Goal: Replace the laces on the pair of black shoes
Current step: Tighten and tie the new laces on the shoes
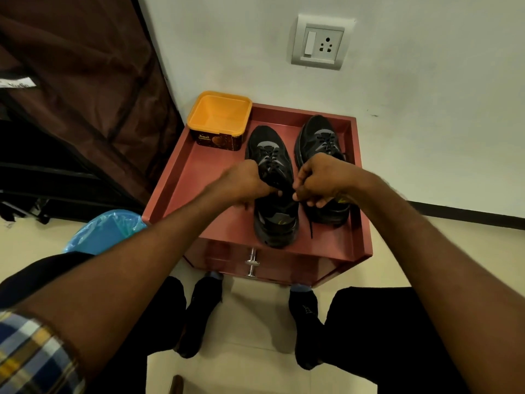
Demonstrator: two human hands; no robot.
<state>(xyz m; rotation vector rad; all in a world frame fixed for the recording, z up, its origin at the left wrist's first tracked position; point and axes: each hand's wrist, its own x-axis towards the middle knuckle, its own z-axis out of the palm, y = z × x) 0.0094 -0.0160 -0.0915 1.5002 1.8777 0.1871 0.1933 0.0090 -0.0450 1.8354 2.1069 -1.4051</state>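
Two black shoes stand side by side on a red cabinet top, toes pointing to the wall. The left shoe sits nearer to me, the right shoe farther back. Both carry black laces. My left hand and my right hand meet over the left shoe's upper eyelets, each pinching the black lace there. One loose lace end hangs down between the two shoes onto the cabinet top.
An open yellow tub with a brown printed side stands at the cabinet's back left corner. The cabinet top has a raised rim. A blue-lined bin stands to its left, a brown fabric wardrobe beyond. My socked feet rest below the drawer handle.
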